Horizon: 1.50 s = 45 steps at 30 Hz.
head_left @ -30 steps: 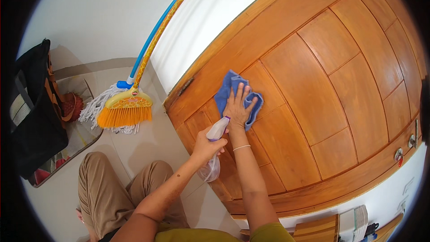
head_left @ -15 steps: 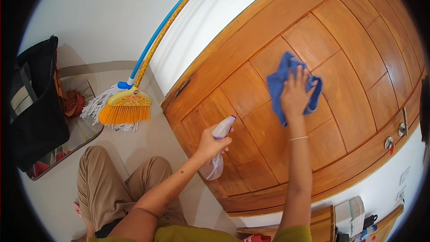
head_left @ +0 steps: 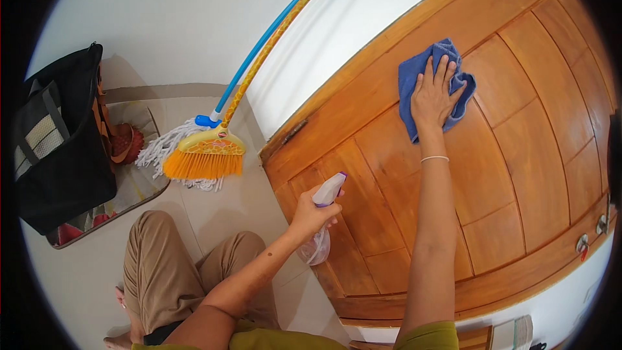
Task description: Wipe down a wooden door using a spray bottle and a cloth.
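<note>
Against the door (head_left: pixel 512 175), right hand (head_left: pixel 433 98) splayed over rumpled blue cloth (head_left: pixel 409 81); left hand (head_left: pixel 314 212) gripping a spray bottle (head_left: pixel 329 190).

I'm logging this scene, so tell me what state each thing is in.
Spray bottle: gripped in left hand; fill level unclear
Blue cloth: rumpled, under right hand against wooden door
Wooden door: can't tell whether latched
Broom: standing, bristles down
Mop: strands splayed out
Black bag: standing upright

Olive-green short-sleeved top (head_left: pixel 431 336); loose khaki-brown trousers (head_left: pixel 157 272); thin pale wristband (head_left: pixel 435 158) on right; bare feet (head_left: pixel 121 341).
</note>
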Each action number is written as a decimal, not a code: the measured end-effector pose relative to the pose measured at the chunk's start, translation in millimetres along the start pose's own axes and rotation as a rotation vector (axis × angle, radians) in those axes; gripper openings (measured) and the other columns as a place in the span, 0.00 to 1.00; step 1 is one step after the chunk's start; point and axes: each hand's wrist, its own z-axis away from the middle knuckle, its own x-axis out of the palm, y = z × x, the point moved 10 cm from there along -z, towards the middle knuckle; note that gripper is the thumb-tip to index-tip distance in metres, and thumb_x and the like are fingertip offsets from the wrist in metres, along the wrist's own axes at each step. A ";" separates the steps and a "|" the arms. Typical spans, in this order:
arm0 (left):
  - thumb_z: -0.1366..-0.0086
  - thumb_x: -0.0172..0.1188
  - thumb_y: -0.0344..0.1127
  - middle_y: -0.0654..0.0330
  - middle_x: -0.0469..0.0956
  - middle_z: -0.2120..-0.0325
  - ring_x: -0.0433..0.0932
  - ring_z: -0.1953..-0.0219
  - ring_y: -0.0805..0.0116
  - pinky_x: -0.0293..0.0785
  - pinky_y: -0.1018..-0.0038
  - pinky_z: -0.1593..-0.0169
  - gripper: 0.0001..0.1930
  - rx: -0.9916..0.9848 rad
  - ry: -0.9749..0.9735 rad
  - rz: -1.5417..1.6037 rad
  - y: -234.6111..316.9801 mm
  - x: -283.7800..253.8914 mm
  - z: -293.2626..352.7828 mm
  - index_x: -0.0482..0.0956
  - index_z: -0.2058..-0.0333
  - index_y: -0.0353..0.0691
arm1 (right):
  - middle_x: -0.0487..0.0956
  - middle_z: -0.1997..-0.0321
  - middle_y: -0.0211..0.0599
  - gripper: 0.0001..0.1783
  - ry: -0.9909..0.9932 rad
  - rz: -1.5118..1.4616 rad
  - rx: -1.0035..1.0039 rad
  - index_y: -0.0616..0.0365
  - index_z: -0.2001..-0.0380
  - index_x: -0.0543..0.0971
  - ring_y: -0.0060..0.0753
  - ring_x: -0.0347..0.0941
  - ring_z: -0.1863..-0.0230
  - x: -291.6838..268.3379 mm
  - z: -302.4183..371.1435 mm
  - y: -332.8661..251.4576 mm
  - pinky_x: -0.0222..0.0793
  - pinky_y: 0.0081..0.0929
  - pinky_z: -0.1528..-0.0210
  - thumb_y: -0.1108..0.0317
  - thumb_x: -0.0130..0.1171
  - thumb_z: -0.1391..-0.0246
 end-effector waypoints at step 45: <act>0.43 0.61 0.23 0.60 0.80 0.60 0.75 0.81 0.74 0.70 0.76 0.79 0.22 0.076 0.093 0.099 5.6 -34.3 -9.7 0.76 0.48 0.32 | 0.49 0.21 0.38 0.23 -0.786 -0.295 -0.366 0.53 0.40 0.74 0.36 0.45 0.21 -3.5 531.7 -93.3 0.44 0.58 0.28 0.58 0.51 0.35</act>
